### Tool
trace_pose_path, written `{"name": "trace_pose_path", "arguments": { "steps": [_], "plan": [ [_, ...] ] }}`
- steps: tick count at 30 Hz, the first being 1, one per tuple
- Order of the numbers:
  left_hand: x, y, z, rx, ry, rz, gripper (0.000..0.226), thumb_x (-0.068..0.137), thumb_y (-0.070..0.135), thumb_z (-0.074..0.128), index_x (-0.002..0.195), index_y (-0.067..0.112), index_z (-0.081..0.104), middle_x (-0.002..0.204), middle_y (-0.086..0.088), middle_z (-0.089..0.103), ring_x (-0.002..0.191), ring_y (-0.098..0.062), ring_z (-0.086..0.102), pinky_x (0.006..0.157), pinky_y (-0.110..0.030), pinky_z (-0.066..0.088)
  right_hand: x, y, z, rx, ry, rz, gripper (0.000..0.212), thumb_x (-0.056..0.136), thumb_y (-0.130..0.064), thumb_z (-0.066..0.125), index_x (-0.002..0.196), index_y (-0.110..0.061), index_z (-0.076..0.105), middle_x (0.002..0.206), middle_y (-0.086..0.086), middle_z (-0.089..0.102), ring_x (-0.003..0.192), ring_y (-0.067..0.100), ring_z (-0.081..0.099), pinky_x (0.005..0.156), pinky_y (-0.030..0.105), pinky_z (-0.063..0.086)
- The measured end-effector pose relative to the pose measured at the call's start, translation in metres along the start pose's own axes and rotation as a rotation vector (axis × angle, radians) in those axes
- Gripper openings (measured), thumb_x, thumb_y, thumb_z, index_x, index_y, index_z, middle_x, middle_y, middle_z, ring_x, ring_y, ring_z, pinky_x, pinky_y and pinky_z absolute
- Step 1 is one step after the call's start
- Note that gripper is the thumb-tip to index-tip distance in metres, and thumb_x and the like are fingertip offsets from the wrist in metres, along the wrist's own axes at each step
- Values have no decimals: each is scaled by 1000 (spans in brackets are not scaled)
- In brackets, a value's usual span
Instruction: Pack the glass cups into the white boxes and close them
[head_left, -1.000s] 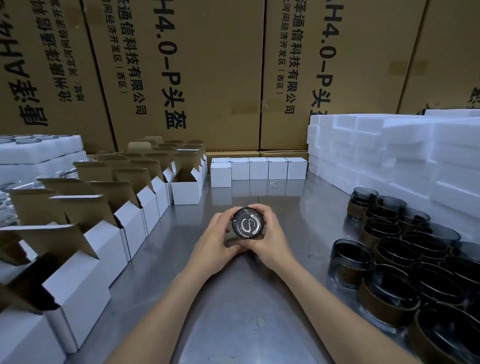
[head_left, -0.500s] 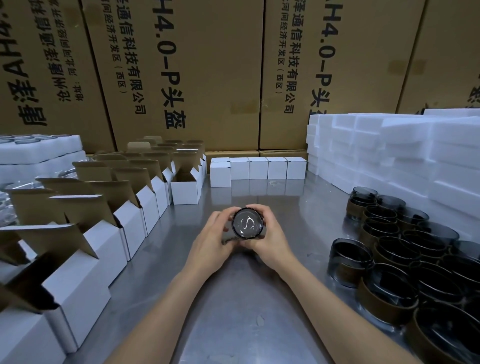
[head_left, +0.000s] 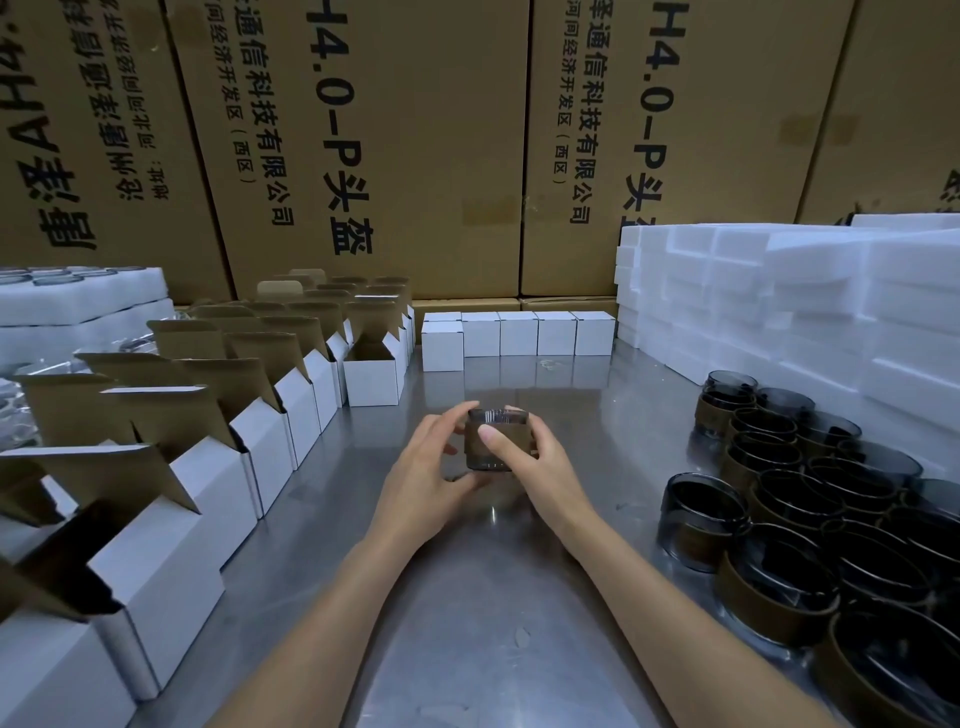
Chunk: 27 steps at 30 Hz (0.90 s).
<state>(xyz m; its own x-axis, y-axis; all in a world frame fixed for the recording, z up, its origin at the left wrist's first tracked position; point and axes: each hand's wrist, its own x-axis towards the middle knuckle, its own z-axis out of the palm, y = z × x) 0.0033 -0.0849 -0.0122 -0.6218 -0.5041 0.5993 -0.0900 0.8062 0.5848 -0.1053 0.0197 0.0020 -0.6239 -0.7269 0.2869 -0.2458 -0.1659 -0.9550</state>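
Observation:
A dark glass cup (head_left: 493, 441) with a brown band is held between both hands over the middle of the steel table (head_left: 483, 613), standing upright. My left hand (head_left: 426, 478) curls round its left side, fingertips at the rim. My right hand (head_left: 535, 462) grips its right side, thumb across the brown band. Rows of open white boxes (head_left: 270, 431) with brown flaps up line the left. Several shut white boxes (head_left: 514, 335) stand in a row at the back. Many more dark cups (head_left: 810, 499) are grouped on the right.
Stacked white foam blocks (head_left: 810, 306) fill the back right. White foam trays (head_left: 72, 306) with glassware sit at the far left. Tall brown cartons (head_left: 395, 145) form a wall behind the table.
The cup was tilted with its mouth or base facing me; it is now turned upright, side on. Both hands stayed in place around it.

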Motion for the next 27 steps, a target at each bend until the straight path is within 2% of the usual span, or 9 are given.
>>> {"name": "trace_pose_path", "arguments": {
  "steps": [3, 6, 10, 13, 16, 19, 22, 25, 27],
  "plan": [
    [2, 1, 0, -91, 18, -66, 66, 73, 39, 79, 132, 27, 50, 119, 16, 56, 102, -5, 59, 89, -31, 50, 0, -5, -4, 105, -98, 38, 32, 90, -42, 58, 118, -28, 58, 109, -7, 67, 100, 9, 64, 82, 23, 50],
    [2, 4, 0, -156, 23, -125, 63, 71, 41, 80, 127, 26, 56, 115, 15, 64, 101, -2, 61, 90, -24, 47, 3, -5, -10, 166, -177, 111, 36, 92, -48, 50, 121, -28, 58, 105, 0, 68, 90, 18, 65, 81, 35, 48],
    [3, 9, -3, -262, 59, -188, 37, 74, 45, 76, 108, 34, 63, 97, 15, 70, 88, 4, 62, 77, -9, 46, 6, -4, -14, 113, -213, 179, 59, 72, -65, 61, 112, -21, 60, 94, 1, 65, 65, 11, 58, 65, 24, 39],
    [3, 13, -6, -330, 65, -232, 32, 73, 57, 61, 90, 31, 66, 83, 16, 70, 79, 1, 62, 71, -10, 45, 7, -4, -14, 23, -235, 191, 81, 62, -78, 53, 105, -11, 65, 93, 4, 72, 65, 10, 61, 70, 25, 43],
    [4, 13, -8, -441, 73, -299, 51, 71, 70, 56, 71, 19, 63, 65, 13, 62, 65, -4, 57, 66, -16, 45, 5, -5, -12, -69, -286, 190, 81, 58, -88, 44, 90, -17, 66, 81, 6, 75, 72, 9, 67, 76, 23, 50],
    [5, 11, -10, -514, 69, -419, 67, 73, 77, 53, 74, 12, 68, 72, 2, 67, 66, -14, 62, 70, -38, 53, 2, -5, -9, -102, -316, 174, 86, 59, -91, 44, 89, -15, 67, 74, 11, 74, 79, 13, 71, 85, 27, 54],
    [5, 12, -11, -532, 66, -442, 65, 65, 76, 50, 74, 16, 69, 72, 2, 68, 65, -15, 62, 64, -33, 53, 1, -7, -10, -95, -325, 179, 96, 58, -90, 46, 96, -5, 69, 75, 14, 73, 80, 16, 71, 87, 29, 54],
    [5, 14, -11, -565, 51, -417, 60, 68, 72, 61, 80, 14, 70, 75, -3, 67, 66, -17, 61, 65, -33, 51, -1, -9, -11, -94, -310, 180, 71, 74, -78, 48, 84, -13, 75, 82, 8, 75, 83, 13, 71, 87, 26, 51],
    [4, 13, -11, -589, 45, -377, 44, 65, 59, 68, 88, 22, 71, 84, 3, 71, 75, -12, 66, 66, -26, 54, 1, -8, -14, -32, -267, 182, 53, 84, -62, 54, 102, -16, 73, 100, 7, 74, 97, 19, 69, 96, 35, 49]
  ]
}}
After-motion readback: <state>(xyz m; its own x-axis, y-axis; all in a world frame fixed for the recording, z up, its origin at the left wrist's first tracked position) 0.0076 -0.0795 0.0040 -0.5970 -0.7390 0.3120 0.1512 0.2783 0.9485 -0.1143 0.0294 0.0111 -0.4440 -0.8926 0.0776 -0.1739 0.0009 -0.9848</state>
